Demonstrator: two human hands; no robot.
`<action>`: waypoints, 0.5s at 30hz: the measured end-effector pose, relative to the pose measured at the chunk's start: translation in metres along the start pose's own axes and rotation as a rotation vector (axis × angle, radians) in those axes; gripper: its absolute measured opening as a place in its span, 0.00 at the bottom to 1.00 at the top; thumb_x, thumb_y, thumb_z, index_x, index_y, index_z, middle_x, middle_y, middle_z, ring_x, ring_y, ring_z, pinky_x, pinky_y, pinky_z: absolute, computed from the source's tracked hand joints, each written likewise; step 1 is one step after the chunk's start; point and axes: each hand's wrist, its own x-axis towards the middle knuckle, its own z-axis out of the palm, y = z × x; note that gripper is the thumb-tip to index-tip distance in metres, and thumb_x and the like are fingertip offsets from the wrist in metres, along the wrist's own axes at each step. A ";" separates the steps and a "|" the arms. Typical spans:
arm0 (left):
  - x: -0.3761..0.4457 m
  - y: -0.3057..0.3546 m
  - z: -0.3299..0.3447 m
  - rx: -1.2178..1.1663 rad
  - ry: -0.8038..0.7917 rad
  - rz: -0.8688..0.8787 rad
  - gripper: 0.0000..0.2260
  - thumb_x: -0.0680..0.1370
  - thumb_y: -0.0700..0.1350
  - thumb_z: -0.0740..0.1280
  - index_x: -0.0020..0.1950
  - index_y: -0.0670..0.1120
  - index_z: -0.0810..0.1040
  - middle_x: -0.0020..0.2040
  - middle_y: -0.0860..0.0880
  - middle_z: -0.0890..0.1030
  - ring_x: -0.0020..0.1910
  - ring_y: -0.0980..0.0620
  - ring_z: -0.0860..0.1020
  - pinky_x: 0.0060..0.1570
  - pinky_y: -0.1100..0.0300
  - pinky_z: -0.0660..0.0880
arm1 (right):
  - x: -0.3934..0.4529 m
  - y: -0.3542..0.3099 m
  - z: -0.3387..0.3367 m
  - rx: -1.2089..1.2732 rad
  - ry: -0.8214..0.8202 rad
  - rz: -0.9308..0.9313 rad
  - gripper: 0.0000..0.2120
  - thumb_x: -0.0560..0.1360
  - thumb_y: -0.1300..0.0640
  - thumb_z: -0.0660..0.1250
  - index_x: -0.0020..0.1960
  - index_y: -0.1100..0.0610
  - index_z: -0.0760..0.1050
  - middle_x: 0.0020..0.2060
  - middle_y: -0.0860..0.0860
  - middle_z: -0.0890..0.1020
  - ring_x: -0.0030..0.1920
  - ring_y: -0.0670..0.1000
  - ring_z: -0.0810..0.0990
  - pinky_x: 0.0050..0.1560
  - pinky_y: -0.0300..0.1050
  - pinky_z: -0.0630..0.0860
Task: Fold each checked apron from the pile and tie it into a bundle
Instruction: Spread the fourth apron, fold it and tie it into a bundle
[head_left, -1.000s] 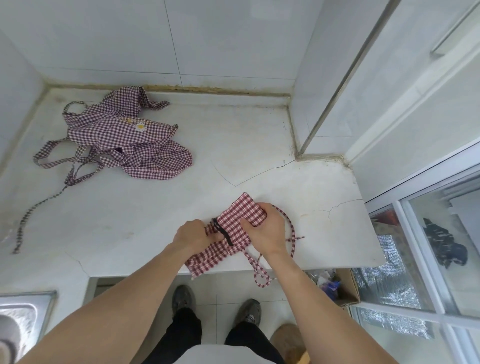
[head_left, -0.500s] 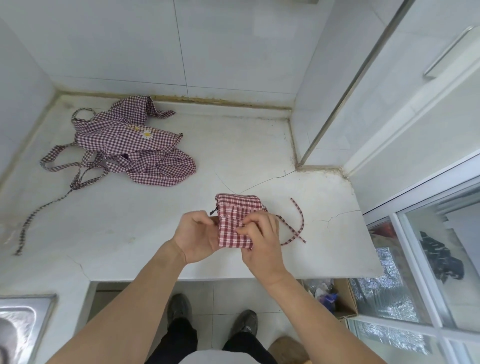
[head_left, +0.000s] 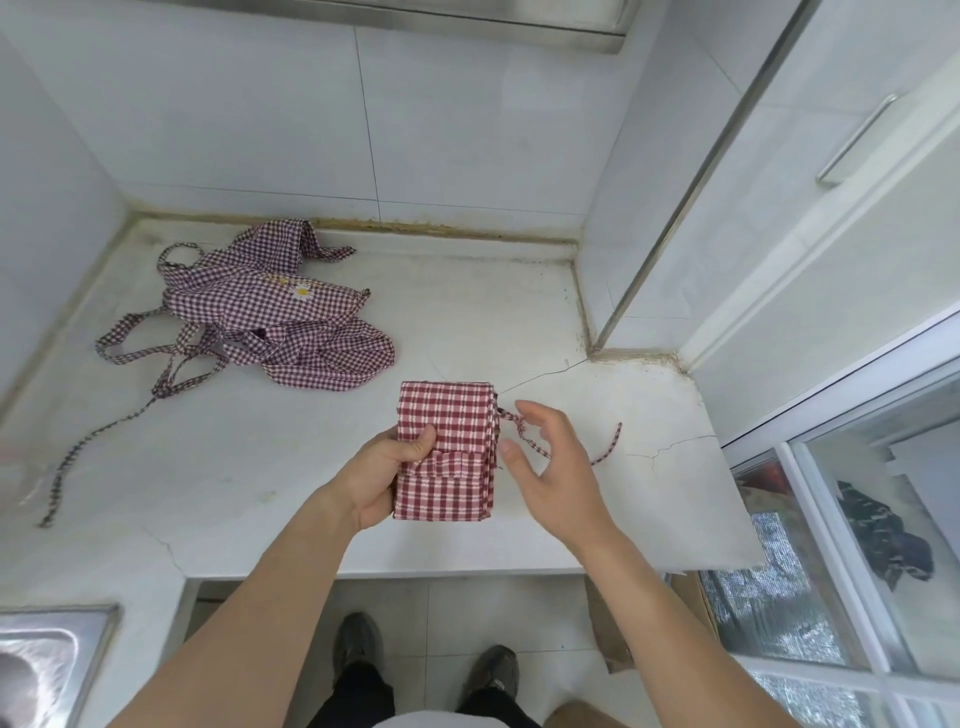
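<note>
Folded red-checked apron (head_left: 445, 451) gripped by left hand (head_left: 382, 475), thumb pressed on front, above tabletop (head_left: 260, 467) edge. Right hand (head_left: 553, 462) spread loose, nothing held, just right of bundle. Strap (head_left: 571, 452) trailing beneath right fingers: to be pinched, wound tight round bundle while folds kept clamped. Unfolded apron pile (head_left: 275, 317) far up-left.

Your left hand (head_left: 382, 475) grips a folded red-checked apron (head_left: 445, 451) above the white counter (head_left: 270, 467), thumb pressed on its front. Your right hand (head_left: 553, 462) hovers just beside it, fingers spread, near the loose tie (head_left: 605, 452) trailing from the packet's right edge. A crumpled pile of aprons (head_left: 275, 317) lies well apart at the counter's back left.
</note>
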 end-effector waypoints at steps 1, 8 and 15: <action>-0.004 0.002 0.002 -0.024 -0.002 -0.002 0.19 0.74 0.48 0.68 0.62 0.41 0.78 0.57 0.43 0.84 0.52 0.45 0.84 0.52 0.50 0.78 | 0.003 -0.002 -0.003 0.036 -0.044 0.056 0.19 0.80 0.48 0.67 0.69 0.50 0.71 0.62 0.40 0.77 0.62 0.36 0.74 0.61 0.30 0.67; -0.023 0.008 0.011 -0.092 -0.036 0.043 0.26 0.71 0.59 0.73 0.60 0.40 0.81 0.58 0.40 0.83 0.55 0.41 0.83 0.57 0.46 0.78 | 0.010 -0.026 0.002 0.292 -0.007 0.068 0.07 0.79 0.51 0.66 0.52 0.54 0.78 0.46 0.47 0.84 0.48 0.47 0.82 0.52 0.43 0.78; -0.032 0.016 -0.003 -0.023 0.002 0.100 0.24 0.75 0.56 0.65 0.60 0.39 0.79 0.55 0.40 0.84 0.52 0.43 0.84 0.54 0.48 0.79 | 0.012 -0.045 -0.020 0.381 -0.092 0.089 0.03 0.75 0.59 0.73 0.46 0.59 0.81 0.37 0.53 0.85 0.39 0.51 0.81 0.45 0.47 0.79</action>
